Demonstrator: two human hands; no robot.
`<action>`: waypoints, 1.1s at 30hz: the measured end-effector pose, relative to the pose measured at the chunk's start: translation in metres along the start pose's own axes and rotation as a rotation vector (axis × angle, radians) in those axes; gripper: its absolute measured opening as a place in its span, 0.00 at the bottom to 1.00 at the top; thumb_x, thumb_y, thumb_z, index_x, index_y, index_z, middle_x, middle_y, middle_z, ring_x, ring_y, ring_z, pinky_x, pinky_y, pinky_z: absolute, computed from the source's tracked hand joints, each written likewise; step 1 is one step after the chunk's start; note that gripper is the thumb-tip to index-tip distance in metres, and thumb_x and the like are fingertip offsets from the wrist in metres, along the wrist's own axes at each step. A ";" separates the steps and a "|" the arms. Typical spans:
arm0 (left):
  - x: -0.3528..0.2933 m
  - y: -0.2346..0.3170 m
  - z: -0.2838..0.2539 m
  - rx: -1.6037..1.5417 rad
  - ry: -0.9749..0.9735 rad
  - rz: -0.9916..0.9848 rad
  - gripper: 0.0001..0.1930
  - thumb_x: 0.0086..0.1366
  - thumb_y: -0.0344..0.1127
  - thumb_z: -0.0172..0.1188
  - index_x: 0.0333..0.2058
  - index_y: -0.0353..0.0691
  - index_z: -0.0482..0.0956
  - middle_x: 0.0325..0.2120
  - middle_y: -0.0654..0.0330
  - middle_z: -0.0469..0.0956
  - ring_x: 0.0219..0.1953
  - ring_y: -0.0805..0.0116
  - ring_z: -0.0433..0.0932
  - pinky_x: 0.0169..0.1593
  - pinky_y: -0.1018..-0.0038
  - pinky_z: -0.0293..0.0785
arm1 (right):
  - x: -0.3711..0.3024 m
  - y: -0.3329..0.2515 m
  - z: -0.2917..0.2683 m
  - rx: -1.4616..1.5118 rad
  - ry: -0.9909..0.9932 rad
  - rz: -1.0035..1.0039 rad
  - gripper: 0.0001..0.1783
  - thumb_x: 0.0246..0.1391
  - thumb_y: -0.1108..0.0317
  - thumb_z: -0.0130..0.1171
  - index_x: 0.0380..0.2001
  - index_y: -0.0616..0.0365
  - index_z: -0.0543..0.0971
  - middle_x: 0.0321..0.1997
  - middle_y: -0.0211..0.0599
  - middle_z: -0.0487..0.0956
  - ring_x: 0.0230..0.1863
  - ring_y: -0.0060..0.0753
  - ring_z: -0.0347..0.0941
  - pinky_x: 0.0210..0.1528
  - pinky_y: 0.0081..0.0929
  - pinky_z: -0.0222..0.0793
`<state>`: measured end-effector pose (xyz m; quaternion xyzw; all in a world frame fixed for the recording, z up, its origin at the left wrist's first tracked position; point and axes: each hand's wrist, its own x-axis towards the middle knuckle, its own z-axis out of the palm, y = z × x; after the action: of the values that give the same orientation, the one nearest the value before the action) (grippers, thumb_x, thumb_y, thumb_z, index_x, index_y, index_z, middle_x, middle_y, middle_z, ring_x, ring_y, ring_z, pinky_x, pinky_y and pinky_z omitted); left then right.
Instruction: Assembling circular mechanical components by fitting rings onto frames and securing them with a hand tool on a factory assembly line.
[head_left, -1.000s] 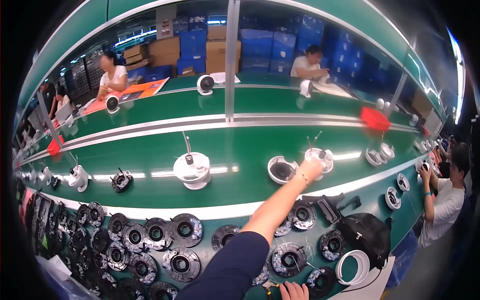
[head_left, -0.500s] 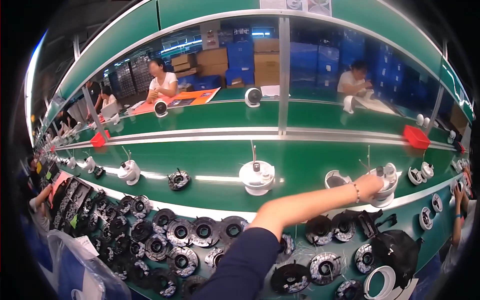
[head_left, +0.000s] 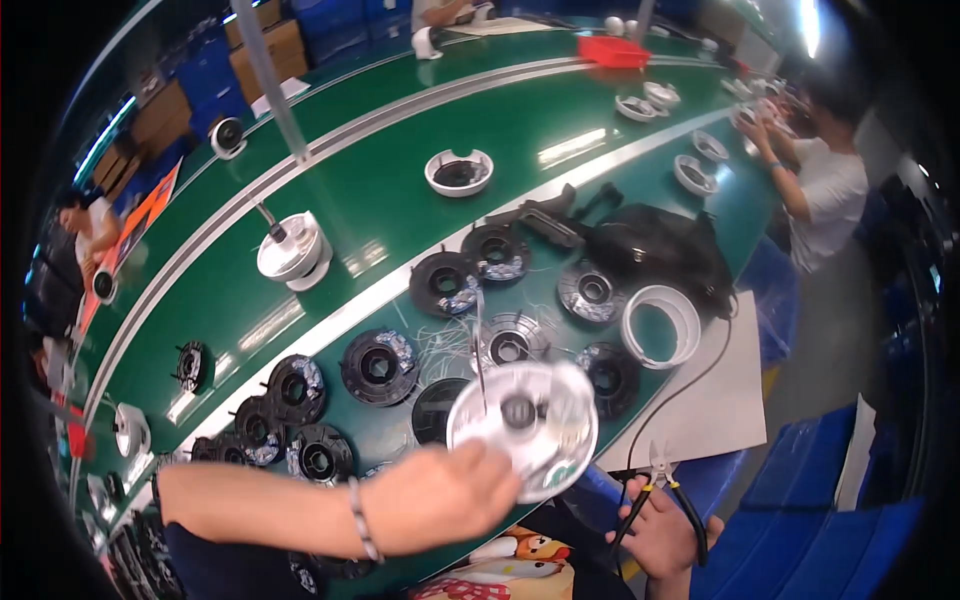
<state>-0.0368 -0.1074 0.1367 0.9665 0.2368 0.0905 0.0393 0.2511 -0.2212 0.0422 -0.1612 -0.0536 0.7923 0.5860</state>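
Observation:
My left hand [head_left: 435, 503], with a beaded bracelet on its wrist, comes in from the lower left. Its fingers are closed on the near rim of a round white plastic housing [head_left: 565, 405], held up over the bench and slightly blurred. A dark round part and a thin upright wire show inside that housing. At the lower right my right hand [head_left: 662, 535] holds cutting pliers [head_left: 660, 468] with black and yellow handles. The plier jaws point away from me, and the handles are spread. Below the housing lie several black ring-shaped parts [head_left: 380, 367] with small components on them.
A white ring [head_left: 661, 327] and a black bag [head_left: 660, 250] sit on the bench, and a dark cable runs down from the bag. Other white housings [head_left: 293, 250] stand on the green belt. A red tray [head_left: 612, 52] is farther off. Another person [head_left: 825, 180] works at the right.
The view has swung to the right. My left hand has lifted the white housing off the belt and brought it close. My right hand with the pliers has come into view.

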 end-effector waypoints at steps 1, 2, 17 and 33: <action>-0.008 0.017 0.011 -0.023 -0.008 0.014 0.07 0.41 0.32 0.52 0.20 0.40 0.64 0.18 0.64 0.62 0.21 0.73 0.66 0.17 0.80 0.65 | -0.008 0.004 0.002 -0.027 0.015 -0.006 0.50 0.40 0.44 0.56 0.57 0.66 0.50 0.57 0.47 0.58 0.55 0.49 0.58 0.54 0.59 0.53; -0.013 0.029 0.026 -0.075 0.045 0.061 0.06 0.42 0.33 0.52 0.20 0.41 0.64 0.19 0.64 0.62 0.22 0.74 0.66 0.18 0.81 0.65 | -0.013 -0.002 -0.002 -0.146 -0.070 -0.046 0.53 0.36 0.44 0.62 0.57 0.65 0.50 0.57 0.47 0.58 0.55 0.48 0.58 0.52 0.59 0.55; -0.037 0.006 0.068 -0.153 0.196 0.082 0.10 0.44 0.31 0.56 0.30 0.39 0.72 0.34 0.59 0.73 0.37 0.64 0.73 0.36 0.74 0.72 | 0.084 -0.040 0.134 -2.558 -0.798 -0.348 0.40 0.21 0.71 0.59 0.49 0.62 0.67 0.44 0.42 0.70 0.38 0.42 0.65 0.38 0.32 0.60; -0.036 -0.019 0.080 -0.204 0.360 -0.371 0.06 0.46 0.29 0.60 0.25 0.39 0.75 0.23 0.61 0.70 0.30 0.63 0.70 0.30 0.72 0.70 | 0.135 0.012 0.122 -2.888 -1.331 -0.410 0.24 0.34 0.68 0.57 0.40 0.66 0.73 0.28 0.29 0.71 0.36 0.27 0.62 0.34 0.21 0.54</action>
<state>-0.0616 -0.1101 0.0508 0.8660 0.4026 0.2756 0.1097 0.1656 -0.0844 0.1278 0.1866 0.9753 0.0820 0.0850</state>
